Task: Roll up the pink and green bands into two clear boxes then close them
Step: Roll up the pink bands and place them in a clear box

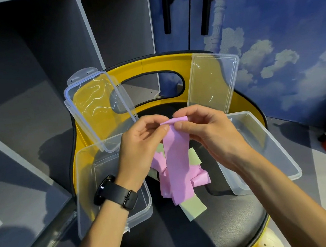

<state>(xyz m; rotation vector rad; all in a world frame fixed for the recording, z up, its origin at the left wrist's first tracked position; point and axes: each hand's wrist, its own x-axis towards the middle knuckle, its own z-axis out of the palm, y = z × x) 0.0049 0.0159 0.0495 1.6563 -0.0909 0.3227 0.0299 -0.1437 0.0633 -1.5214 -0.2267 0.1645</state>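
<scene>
**Pink band pinched at its top edge above the chair seat**

Pink band [177, 163] hangs from both hands at the centre of the view. The left hand [140, 149] grips its upper end from nine o'clock, thumb and fingers pressed together on the fold; the right hand [206, 132] clamps the same end from three o'clock. The band's loose length trails down to a heap on the black seat [193, 237], lying over the green band [193, 207], which pokes out toward six o'clock. One clear box [109, 192] sits at eight o'clock under the left wrist, its lid [97, 107] raised at eleven o'clock. A second clear box [265, 151] sits at three o'clock, its lid [212, 79] propped at one o'clock against the yellow chair back [150, 65]. A black watch [115, 192] circles the left wrist.
</scene>
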